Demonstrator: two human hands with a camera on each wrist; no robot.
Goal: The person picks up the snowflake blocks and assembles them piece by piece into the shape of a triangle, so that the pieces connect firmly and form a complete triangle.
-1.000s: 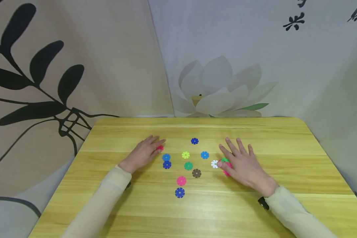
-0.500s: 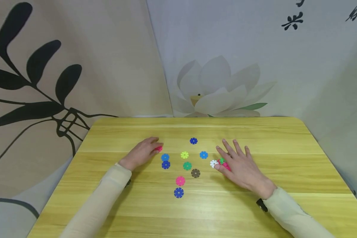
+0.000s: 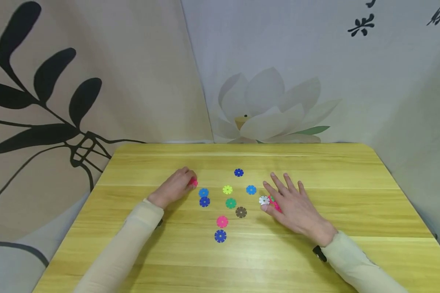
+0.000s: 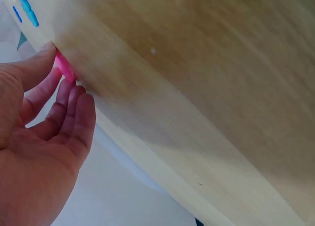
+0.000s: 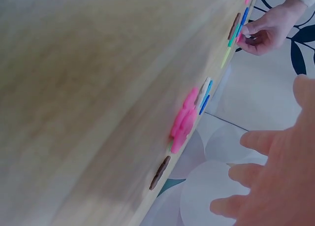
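With twelve o'clock being the far edge of the table (image 3: 315, 156) and the green disc (image 3: 231, 203) serving as the dial's centre, the person's left hand (image 3: 173, 187) is sitting between nine and ten o'clock. Its thumb and fingertips are pinching a pink disc (image 3: 194, 182), at about ten o'clock. The other fingers are bunching together and curling behind it; whether the disc's lower edge is touching the wood cannot be told. At three o'clock the right hand (image 3: 302, 211) is holding nothing: its fingers are spreading wide, with gaps between them all, and pointing toward eleven.

Both forearms are slanting inward in pale sleeves (image 3: 128, 240), the left one aiming at one to two o'clock, the right one at ten to eleven. The right hand is hovering palm down above the table, apart from a pink pile (image 5: 184, 120) beneath it. A white disc (image 3: 264, 200) is lying just beside that pile, toward the dial's centre.

Around the green disc, a yellow disc (image 3: 227, 190) is lying near twelve, a light blue disc (image 3: 251, 190) at two, a brown disc (image 3: 240, 212) between four and five, and a loose pink disc (image 3: 222, 221) near seven. At about nine, a light blue piece (image 3: 203, 192) is touching a dark blue piece (image 3: 204, 202).
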